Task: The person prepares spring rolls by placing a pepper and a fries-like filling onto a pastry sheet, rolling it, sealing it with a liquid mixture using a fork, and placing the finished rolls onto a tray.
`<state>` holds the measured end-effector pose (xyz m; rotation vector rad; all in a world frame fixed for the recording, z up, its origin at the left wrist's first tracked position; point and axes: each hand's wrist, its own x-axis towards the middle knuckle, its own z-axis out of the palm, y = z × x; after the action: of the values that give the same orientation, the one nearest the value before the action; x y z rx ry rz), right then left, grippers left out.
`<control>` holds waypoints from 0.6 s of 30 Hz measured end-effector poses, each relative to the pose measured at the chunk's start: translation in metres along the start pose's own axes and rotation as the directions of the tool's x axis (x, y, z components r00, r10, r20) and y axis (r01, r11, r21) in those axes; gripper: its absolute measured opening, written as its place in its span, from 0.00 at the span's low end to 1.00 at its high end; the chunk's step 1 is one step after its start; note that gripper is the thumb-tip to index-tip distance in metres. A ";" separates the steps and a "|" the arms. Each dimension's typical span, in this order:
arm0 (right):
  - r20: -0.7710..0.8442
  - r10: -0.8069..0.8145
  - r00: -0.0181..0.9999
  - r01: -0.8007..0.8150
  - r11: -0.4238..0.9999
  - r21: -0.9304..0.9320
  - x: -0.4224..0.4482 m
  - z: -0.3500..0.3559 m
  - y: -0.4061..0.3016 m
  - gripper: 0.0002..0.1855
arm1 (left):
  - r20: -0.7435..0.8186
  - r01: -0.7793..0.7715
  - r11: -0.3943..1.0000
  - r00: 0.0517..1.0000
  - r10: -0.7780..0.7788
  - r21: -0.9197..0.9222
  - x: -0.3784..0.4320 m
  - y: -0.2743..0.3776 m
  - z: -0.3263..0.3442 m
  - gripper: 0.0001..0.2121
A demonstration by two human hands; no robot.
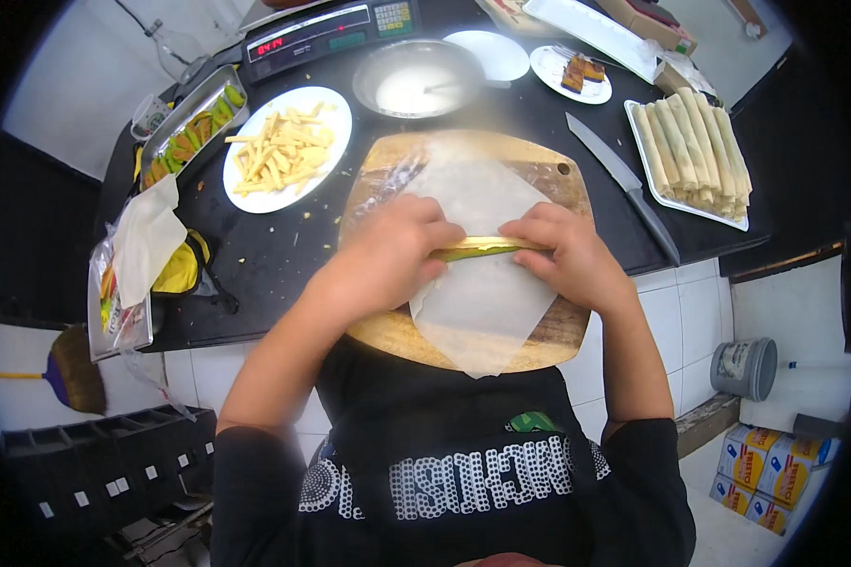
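On a wooden cutting board (369, 326) lies a thin, pale spring roll wrapper (479, 312), turned with one corner towards me. Across its middle runs a green chili pepper (468, 254) with pale yellow strips (486, 242), probably cheese, along its upper side. My left hand (408, 244) pinches the left end between thumb and fingers. At the right end, my right hand (564, 248) grips it the same way. Both tips of the pepper are hidden by my fingers. White smears mark the board's upper left.
A white plate (337, 127) of yellow strips and a metal tray (209, 92) of green peppers stand left. Behind the board are a bowl (418, 78) of white liquid and a digital scale (312, 39). Rightward lie a knife (627, 184) and a tray of uncooked spring rolls (695, 149).
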<state>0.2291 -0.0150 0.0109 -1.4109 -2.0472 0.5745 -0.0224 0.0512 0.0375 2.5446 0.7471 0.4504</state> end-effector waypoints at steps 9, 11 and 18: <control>-0.134 -0.185 0.974 0.162 0.973 -0.165 -0.001 0.023 -0.004 0.15 | -0.176 -0.115 0.977 0.973 0.147 0.179 -0.005 -0.005 0.029 0.16; -0.155 -0.212 0.965 0.183 0.965 -0.186 0.000 0.027 -0.001 0.15 | -0.198 -0.113 0.977 0.969 0.148 0.181 -0.007 -0.006 0.033 0.16; -0.152 -0.234 0.960 0.203 0.959 -0.198 0.002 0.027 0.002 0.13 | -0.339 -0.171 0.961 0.910 0.238 0.215 0.004 0.006 0.034 0.14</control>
<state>0.2120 -0.0125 -0.0097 -1.2598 -2.1182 0.1691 -0.0020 0.0384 0.0129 2.7600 0.6704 0.9871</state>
